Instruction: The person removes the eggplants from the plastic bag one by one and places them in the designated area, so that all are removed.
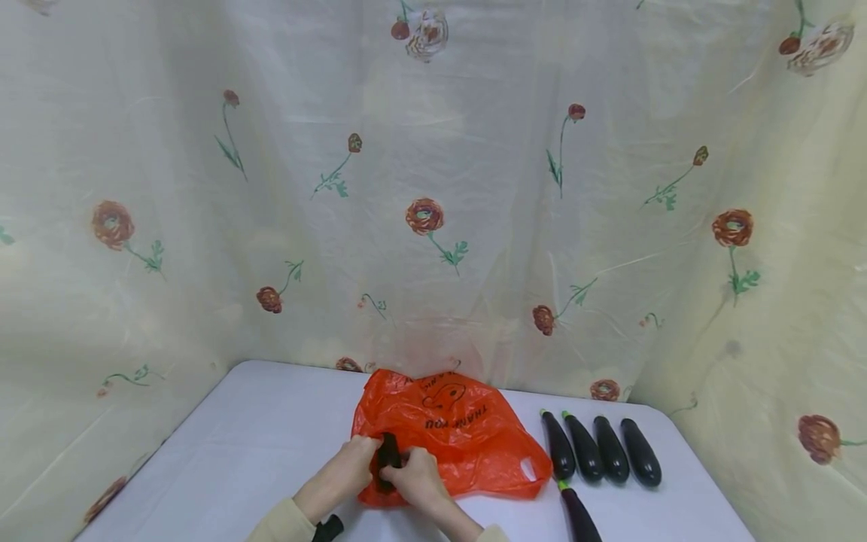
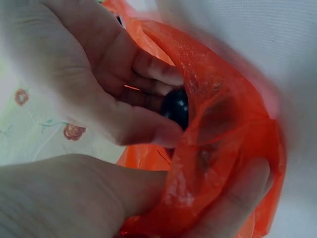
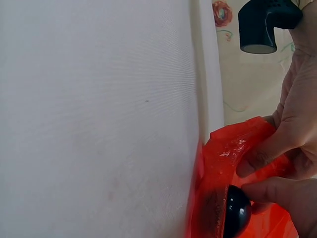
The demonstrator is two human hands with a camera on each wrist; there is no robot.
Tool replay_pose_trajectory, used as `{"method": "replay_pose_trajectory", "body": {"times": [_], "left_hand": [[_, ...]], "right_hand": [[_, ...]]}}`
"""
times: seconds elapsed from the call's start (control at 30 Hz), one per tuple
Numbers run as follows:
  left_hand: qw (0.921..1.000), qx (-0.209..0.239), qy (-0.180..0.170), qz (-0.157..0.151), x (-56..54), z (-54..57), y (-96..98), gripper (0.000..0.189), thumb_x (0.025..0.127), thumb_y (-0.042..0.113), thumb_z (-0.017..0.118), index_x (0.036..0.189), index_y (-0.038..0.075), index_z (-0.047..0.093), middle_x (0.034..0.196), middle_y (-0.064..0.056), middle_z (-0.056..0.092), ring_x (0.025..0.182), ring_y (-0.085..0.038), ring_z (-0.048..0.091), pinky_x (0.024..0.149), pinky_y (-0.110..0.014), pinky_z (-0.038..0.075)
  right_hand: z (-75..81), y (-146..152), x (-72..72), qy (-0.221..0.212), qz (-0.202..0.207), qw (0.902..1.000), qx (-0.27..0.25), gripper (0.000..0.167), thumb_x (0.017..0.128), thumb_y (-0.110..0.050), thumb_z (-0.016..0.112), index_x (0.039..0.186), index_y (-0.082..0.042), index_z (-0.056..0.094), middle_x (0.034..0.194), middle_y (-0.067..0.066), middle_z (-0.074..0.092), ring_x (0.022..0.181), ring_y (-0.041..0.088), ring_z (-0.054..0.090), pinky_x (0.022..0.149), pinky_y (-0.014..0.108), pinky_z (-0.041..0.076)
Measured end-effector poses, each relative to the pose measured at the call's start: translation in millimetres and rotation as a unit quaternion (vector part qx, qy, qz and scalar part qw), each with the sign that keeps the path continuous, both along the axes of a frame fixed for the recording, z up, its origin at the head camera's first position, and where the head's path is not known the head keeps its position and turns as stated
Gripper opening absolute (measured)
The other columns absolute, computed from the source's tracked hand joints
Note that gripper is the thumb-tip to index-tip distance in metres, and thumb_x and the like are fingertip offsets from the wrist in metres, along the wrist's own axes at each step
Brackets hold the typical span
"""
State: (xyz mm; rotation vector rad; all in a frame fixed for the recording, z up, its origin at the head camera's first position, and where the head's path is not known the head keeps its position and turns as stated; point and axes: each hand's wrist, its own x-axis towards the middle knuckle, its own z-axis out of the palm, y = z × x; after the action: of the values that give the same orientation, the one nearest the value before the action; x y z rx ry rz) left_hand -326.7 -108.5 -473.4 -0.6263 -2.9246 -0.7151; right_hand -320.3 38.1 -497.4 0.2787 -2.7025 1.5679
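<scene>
In the head view, both hands are at the left end of a red plastic bag (image 1: 467,429) printed with dark lettering. A dark eggplant (image 1: 388,455) lies between them at the bag's mouth. My left hand (image 1: 348,468) pinches the bag's edge, its thumb on the outside of the plastic in the left wrist view. My right hand (image 1: 421,482) grips the eggplant, whose rounded glossy end (image 3: 237,210) shows at the opening in the right wrist view. The rest of that eggplant is partly hidden by the plastic and fingers.
Several dark eggplants (image 1: 612,452) lie side by side on the white table (image 1: 271,421), right of the bag. Another eggplant (image 1: 579,516) lies nearer the front edge. A flowered curtain (image 1: 488,263) hangs behind the table. A black device (image 3: 262,27) sits on the left wrist.
</scene>
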Motion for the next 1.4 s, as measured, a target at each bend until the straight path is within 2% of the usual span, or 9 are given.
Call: {"method": "replay_pose_trajectory", "body": {"times": [0.1, 0.23, 0.33, 0.5, 0.57, 0.7, 0.87, 1.1, 1.4], "left_hand": [[1.0, 0.0, 0.001, 0.002, 0.9, -0.1, 0.7, 0.038, 0.069, -0.019, 0.066, 0.106, -0.011, 0.064, 0.099, -0.023, 0.069, 0.089, -0.031, 0.068, 0.068, -0.038, 0.057], [0.9999, 0.009, 0.006, -0.003, 2.8, 0.1, 1.4, 0.034, 0.068, -0.021, 0.064, 0.1, -0.009, 0.065, 0.093, -0.02, 0.069, 0.079, -0.022, 0.066, 0.061, -0.033, 0.054], [0.9998, 0.017, 0.008, -0.007, 3.7, 1.3, 0.9, 0.032, 0.068, -0.022, 0.063, 0.095, -0.004, 0.064, 0.087, -0.017, 0.068, 0.074, -0.018, 0.061, 0.058, -0.031, 0.05], [0.9998, 0.018, 0.002, -0.008, 2.8, 2.7, 0.0, 0.028, 0.07, -0.021, 0.062, 0.093, -0.005, 0.064, 0.085, -0.016, 0.067, 0.076, -0.019, 0.061, 0.059, -0.032, 0.05], [0.9997, 0.02, -0.017, -0.003, 2.4, 3.0, 0.0, 0.027, 0.071, -0.02, 0.062, 0.094, -0.005, 0.063, 0.084, -0.015, 0.066, 0.075, -0.018, 0.06, 0.059, -0.032, 0.05], [0.9987, 0.025, -0.043, 0.007, 2.4, 2.3, 0.4, 0.027, 0.073, -0.021, 0.061, 0.095, -0.005, 0.064, 0.083, -0.013, 0.065, 0.071, -0.016, 0.055, 0.059, -0.031, 0.049], [0.9992, 0.024, -0.032, 0.006, 3.1, 0.7, 0.0, 0.028, 0.071, -0.021, 0.061, 0.095, -0.006, 0.064, 0.085, -0.015, 0.065, 0.072, -0.017, 0.056, 0.058, -0.031, 0.049], [0.9988, 0.027, -0.041, 0.008, 2.4, 1.7, -0.6, 0.029, 0.072, -0.022, 0.059, 0.096, -0.005, 0.063, 0.085, -0.014, 0.064, 0.068, -0.016, 0.051, 0.056, -0.029, 0.047], [0.9969, 0.029, -0.07, 0.018, 1.5, 2.4, 0.1, 0.032, 0.075, -0.019, 0.061, 0.105, -0.008, 0.063, 0.094, -0.018, 0.067, 0.077, -0.021, 0.061, 0.062, -0.032, 0.055]], "right_hand": [[0.2, 4, 1.4, -0.007, -0.002, 1.0, 0.002, 0.02, 0.073, -0.014, 0.076, 0.081, 0.003, 0.068, 0.067, 0.0, 0.06, 0.058, 0.01, 0.049, 0.049, 0.021, 0.041], [2.8, 10, 3.7, -0.038, -0.011, 0.9992, 0.011, 0.021, 0.075, -0.015, 0.076, 0.085, 0.002, 0.069, 0.071, 0.002, 0.063, 0.062, 0.011, 0.053, 0.052, 0.022, 0.045], [5.2, 16, 6.5, -0.045, -0.019, 0.9986, 0.021, 0.023, 0.076, -0.016, 0.076, 0.087, 0.003, 0.069, 0.073, 0.003, 0.064, 0.064, 0.012, 0.054, 0.054, 0.023, 0.045], [6.0, 27, 11.4, -0.036, -0.019, 0.9987, 0.031, 0.026, 0.074, -0.015, 0.075, 0.091, 0.004, 0.07, 0.075, 0.004, 0.065, 0.066, 0.013, 0.054, 0.057, 0.024, 0.046], [5.3, 32, 13.1, -0.043, -0.018, 0.9984, 0.032, 0.028, 0.075, -0.015, 0.076, 0.093, 0.005, 0.069, 0.076, 0.004, 0.065, 0.068, 0.013, 0.056, 0.059, 0.026, 0.048], [4.2, 40, 15.7, -0.094, -0.024, 0.9948, 0.031, 0.033, 0.078, -0.017, 0.075, 0.101, 0.005, 0.067, 0.082, 0.004, 0.065, 0.073, 0.014, 0.057, 0.063, 0.027, 0.05], [2.3, 48, 18.9, -0.14, -0.025, 0.9893, 0.03, 0.035, 0.081, -0.02, 0.074, 0.107, 0.002, 0.066, 0.084, 0.003, 0.065, 0.072, 0.014, 0.056, 0.062, 0.026, 0.05], [1.1, 60, 27.3, -0.142, -0.012, 0.9895, 0.024, 0.04, 0.082, -0.022, 0.074, 0.11, 0.003, 0.066, 0.087, 0.003, 0.066, 0.076, 0.014, 0.058, 0.067, 0.031, 0.053], [8.6, 75, 50.1, -0.164, -0.019, 0.9858, 0.032, 0.046, 0.081, -0.024, 0.075, 0.116, 0.004, 0.063, 0.089, 0.001, 0.066, 0.078, 0.015, 0.057, 0.073, 0.033, 0.053]]}}
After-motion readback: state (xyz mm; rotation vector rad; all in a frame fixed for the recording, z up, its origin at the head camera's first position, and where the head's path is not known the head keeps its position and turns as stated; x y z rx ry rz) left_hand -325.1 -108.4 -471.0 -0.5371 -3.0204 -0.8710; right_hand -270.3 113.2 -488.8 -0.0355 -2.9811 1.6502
